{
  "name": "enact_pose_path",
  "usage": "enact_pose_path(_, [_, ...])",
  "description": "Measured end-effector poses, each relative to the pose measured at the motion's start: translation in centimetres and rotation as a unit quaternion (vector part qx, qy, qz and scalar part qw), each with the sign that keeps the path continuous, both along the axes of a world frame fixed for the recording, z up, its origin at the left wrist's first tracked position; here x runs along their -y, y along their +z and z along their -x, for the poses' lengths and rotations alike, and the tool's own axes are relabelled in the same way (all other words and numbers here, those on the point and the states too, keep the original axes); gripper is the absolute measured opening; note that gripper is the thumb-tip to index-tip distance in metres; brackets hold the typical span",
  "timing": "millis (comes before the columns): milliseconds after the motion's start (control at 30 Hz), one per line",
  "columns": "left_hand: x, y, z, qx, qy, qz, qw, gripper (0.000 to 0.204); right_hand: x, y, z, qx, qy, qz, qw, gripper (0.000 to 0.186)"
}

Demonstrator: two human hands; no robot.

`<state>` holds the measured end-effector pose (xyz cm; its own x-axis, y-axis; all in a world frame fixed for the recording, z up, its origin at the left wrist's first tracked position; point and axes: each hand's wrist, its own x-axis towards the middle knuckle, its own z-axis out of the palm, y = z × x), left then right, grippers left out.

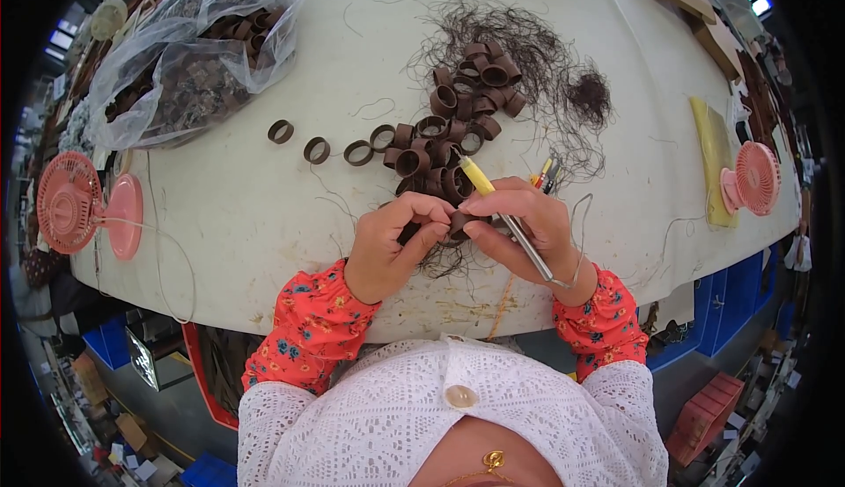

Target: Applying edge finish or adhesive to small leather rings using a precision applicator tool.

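Note:
My left hand (387,245) and my right hand (539,223) meet at the near end of a pile of brown leather-like loops (429,154). Between their fingertips is one small brown loop (459,224), pinched from both sides. Across my right hand lies a pen-shaped tool (477,176) with a yellow front and a silver handle. Its thin bent tip points away over the pile, and a cord trails from its rear end by my right wrist. Loose dark threads (444,262) lie under my hands. Fingers partly cover the held loop.
A clear plastic bag (207,64) of brown loops stands far left. Pink fans (69,202) flank the table, the second fan (755,179) beside a yellow packet (711,157). Tangled threads (519,33) spread behind the pile. Pen-like tools (547,173) lie right of it. Cords cross both sides.

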<state>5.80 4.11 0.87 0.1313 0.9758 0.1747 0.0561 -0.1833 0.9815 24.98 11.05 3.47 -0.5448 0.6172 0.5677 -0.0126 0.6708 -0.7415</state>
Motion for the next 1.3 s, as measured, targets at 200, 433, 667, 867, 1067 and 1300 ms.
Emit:
enact_pose_path(200, [0.2, 0.2, -0.8, 0.104, -0.028, 0.065, 0.992, 0.009, 0.1, -0.2, 0.2, -0.008, 0.001, -0.002, 1.000, 0.031])
enact_pose_path(433, [0.1, 0.3, -0.5, 0.110, -0.025, 0.059, 0.992, 0.011, 0.5, -0.7, -0.1, 0.014, 0.007, 0.102, 0.995, 0.022])
enact_pose_path(667, [0.3, -0.2, -0.5, 0.065, -0.009, 0.065, 0.996, 0.009, 0.1, -0.2, -1.0, -0.213, 0.147, 0.386, 0.886, 0.030])
enact_pose_path(867, [0.3, 0.0, -0.5, -0.003, 0.011, 0.046, 0.999, 0.010, 0.4, -0.1, -1.4, -0.145, 0.146, 0.405, 0.891, 0.029])
enact_pose_path(1067, [0.3, -0.1, -0.5, -0.015, 0.015, 0.038, 0.999, 0.009, 0.5, 0.3, -0.9, -0.144, 0.139, 0.396, 0.896, 0.025])
enact_pose_path(1300, [0.3, 0.1, -0.6, -0.022, 0.015, 0.034, 0.999, 0.008, 0.5, 0.2, -1.1, -0.118, 0.139, 0.391, 0.902, 0.025])
